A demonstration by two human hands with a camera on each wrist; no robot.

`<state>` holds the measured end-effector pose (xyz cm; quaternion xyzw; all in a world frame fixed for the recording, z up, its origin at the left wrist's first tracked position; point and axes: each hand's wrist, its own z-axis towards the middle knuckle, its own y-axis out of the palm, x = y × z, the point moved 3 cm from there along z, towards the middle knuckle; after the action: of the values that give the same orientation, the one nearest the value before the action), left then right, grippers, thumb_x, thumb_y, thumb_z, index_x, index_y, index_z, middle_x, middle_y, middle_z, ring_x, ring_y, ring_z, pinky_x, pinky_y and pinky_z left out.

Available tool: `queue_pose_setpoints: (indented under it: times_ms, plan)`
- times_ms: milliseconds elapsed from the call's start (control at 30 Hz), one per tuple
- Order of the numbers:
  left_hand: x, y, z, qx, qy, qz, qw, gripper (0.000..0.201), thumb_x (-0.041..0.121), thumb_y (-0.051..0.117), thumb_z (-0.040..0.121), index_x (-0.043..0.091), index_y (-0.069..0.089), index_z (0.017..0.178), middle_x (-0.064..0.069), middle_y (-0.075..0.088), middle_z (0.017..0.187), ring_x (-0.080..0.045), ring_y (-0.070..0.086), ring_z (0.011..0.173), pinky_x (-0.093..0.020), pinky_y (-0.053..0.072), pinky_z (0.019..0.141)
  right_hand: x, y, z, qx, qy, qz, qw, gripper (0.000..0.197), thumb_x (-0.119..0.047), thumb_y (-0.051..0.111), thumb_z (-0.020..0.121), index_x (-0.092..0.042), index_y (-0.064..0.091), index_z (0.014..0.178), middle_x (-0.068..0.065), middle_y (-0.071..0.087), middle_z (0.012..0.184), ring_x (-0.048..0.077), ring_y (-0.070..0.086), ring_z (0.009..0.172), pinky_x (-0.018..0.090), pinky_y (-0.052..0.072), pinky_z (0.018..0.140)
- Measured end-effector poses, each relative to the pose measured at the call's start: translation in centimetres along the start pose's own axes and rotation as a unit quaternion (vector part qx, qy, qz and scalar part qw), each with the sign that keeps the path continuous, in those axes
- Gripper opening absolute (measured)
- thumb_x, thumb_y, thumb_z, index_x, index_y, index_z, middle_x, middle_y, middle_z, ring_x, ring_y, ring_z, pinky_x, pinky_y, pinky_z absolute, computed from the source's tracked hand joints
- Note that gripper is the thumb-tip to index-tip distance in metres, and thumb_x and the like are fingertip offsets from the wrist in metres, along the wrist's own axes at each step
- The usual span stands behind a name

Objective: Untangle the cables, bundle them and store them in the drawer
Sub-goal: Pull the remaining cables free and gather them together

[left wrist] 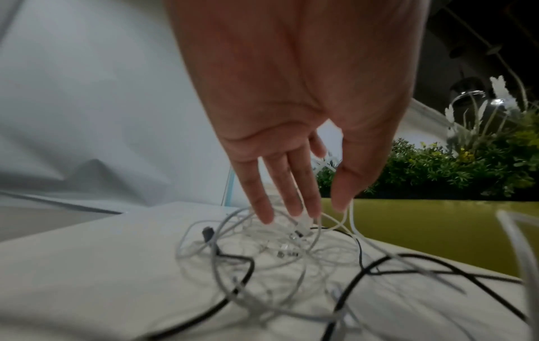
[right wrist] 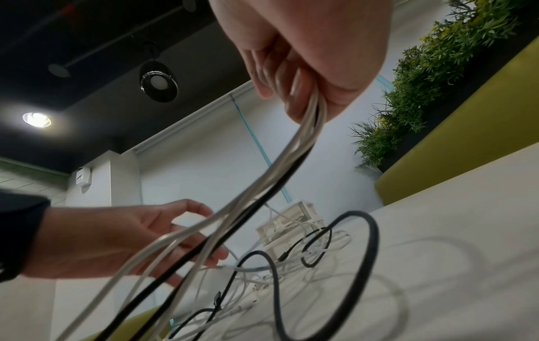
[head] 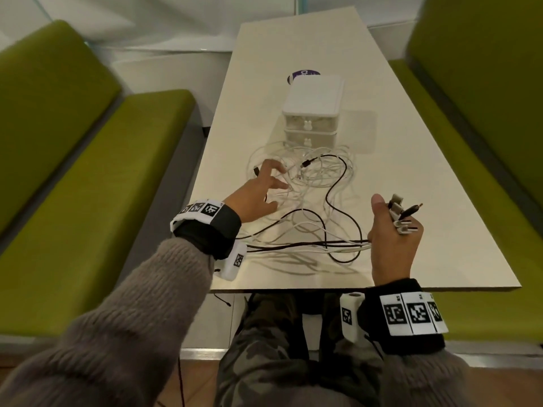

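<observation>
Head view shows the right hand (head: 392, 230) raised over the near right of the desk (head: 411, 171), fingers (right wrist: 264, 76) clenched round a gathered bunch of plug ends (head: 402, 214), white ones and a black one, whose cords trail left across the near edge. Left hand (head: 258, 190) reaches into the tangle of cables (head: 317, 177) in the middle of the desk, fingers (left wrist: 264, 198) released and spread, tips touching the white loops but grasping nothing. Just beyond the tangle stands the small white drawer unit (head: 313, 113), both drawers looking closed. Likely risk: pulling the held bunch while the far loops are still crossed would tighten the knots, since the black cable threads through several white coils; a hard tug could also drag the light drawer unit. Cables are thin, limp, mostly white with one black, lying in loose overlapping rings
</observation>
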<state>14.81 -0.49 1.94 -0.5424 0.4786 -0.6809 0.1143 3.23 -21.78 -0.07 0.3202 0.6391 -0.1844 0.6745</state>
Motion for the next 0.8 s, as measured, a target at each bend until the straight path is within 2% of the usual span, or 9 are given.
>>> queue_pose_setpoints:
  times_ms: [67,133,267,433,500,600,700,733,800]
  plan:
    - [-1.2,0.4,-0.4,-0.024,-0.011,0.032,0.999,0.036,-0.001,0.058,0.079,0.015,0.043,0.107,-0.003,0.059,0.116,-0.027,0.059,0.096,-0.037,0.048,0.085,-0.1,0.0,0.0,-0.001,-0.003,0.002,1.0,0.043,-0.032,0.066,0.081,-0.017,0.039,0.052,-0.012,0.037,0.042,0.021,0.034,0.057,0.035,0.034,0.062]
    - [-2.1,1.0,-0.7,-0.077,-0.017,0.105,0.991,0.028,0.001,0.062,0.077,0.018,0.049,0.095,-0.003,0.056,0.108,-0.026,0.055,0.099,-0.033,0.043,0.083,-0.1,0.0,0.0,0.001,-0.002,0.0,1.0,0.042,-0.036,0.065,0.077,-0.017,0.038,0.052,-0.012,0.036,0.042,0.022,0.034,0.057,0.034,0.034,0.061]
    - [-3.3,2.2,-0.5,-0.098,-0.068,0.178,0.977,0.028,0.018,0.073,0.076,0.016,0.061,0.101,-0.001,0.043,0.103,-0.014,0.042,0.093,-0.029,0.041,0.085,-0.4,0.2,-0.2,-0.006,-0.01,-0.002,1.0,0.041,-0.037,0.064,0.077,-0.017,0.038,0.052,-0.011,0.036,0.042,0.024,0.034,0.059,0.034,0.033,0.062]
    - [-2.2,1.4,0.2,-0.091,-0.061,0.204,0.973,0.01,0.014,0.069,0.079,0.007,0.065,0.085,-0.005,0.055,0.091,-0.022,0.055,0.087,-0.025,0.039,0.072,-0.6,0.2,-0.1,-0.01,-0.025,0.0,1.0,0.044,-0.031,0.066,0.083,-0.016,0.038,0.052,-0.006,0.037,0.046,0.023,0.034,0.059,0.033,0.034,0.062]
    - [-1.0,-0.8,0.0,-0.041,-0.034,0.151,0.987,0.01,0.017,0.071,0.08,0.009,0.065,0.081,-0.002,0.06,0.085,-0.017,0.053,0.08,-0.02,0.035,0.067,-0.4,0.1,0.0,-0.011,-0.024,-0.009,1.0,0.045,-0.028,0.066,0.087,-0.015,0.038,0.053,0.0,0.038,0.051,0.023,0.035,0.06,0.034,0.034,0.064]
    - [1.4,-4.8,-0.5,0.081,-0.011,-0.038,0.996,0.007,0.015,0.063,0.087,0.016,0.057,0.082,-0.001,0.064,0.079,-0.013,0.058,0.075,-0.019,0.043,0.07,-0.2,0.2,0.0,-0.026,-0.009,0.008,1.0,0.039,-0.027,0.065,0.085,-0.019,0.041,0.055,-0.013,0.04,0.046,0.015,0.036,0.057,0.031,0.035,0.062]
    - [3.8,-6.9,-1.0,0.19,0.024,-0.299,0.935,0.013,0.009,0.046,0.097,0.015,0.046,0.085,-0.008,0.065,0.075,-0.013,0.063,0.07,-0.027,0.05,0.077,-0.3,0.6,0.0,-0.056,0.015,0.071,0.996,0.019,-0.017,0.057,0.08,-0.019,0.045,0.066,-0.015,0.041,0.051,0.006,0.033,0.051,0.024,0.03,0.055]
    - [4.4,-7.0,-1.1,0.217,0.036,-0.35,0.911,0.012,0.011,0.043,0.098,0.016,0.044,0.087,-0.007,0.063,0.073,-0.016,0.062,0.071,-0.031,0.05,0.082,-0.4,0.7,0.1,-0.069,0.025,0.101,0.992,0.012,-0.011,0.052,0.079,-0.018,0.046,0.071,-0.016,0.043,0.055,0.005,0.033,0.052,0.022,0.029,0.054]
    - [5.5,-6.0,-1.2,0.226,0.052,-0.393,0.89,0.006,0.019,0.042,0.096,0.02,0.042,0.09,0.001,0.058,0.067,-0.019,0.058,0.071,-0.037,0.047,0.083,-0.6,0.9,0.3,-0.097,0.051,0.145,0.983,0.021,0.001,0.042,0.086,-0.017,0.05,0.082,-0.012,0.044,0.063,0.004,0.032,0.053,0.019,0.029,0.056]
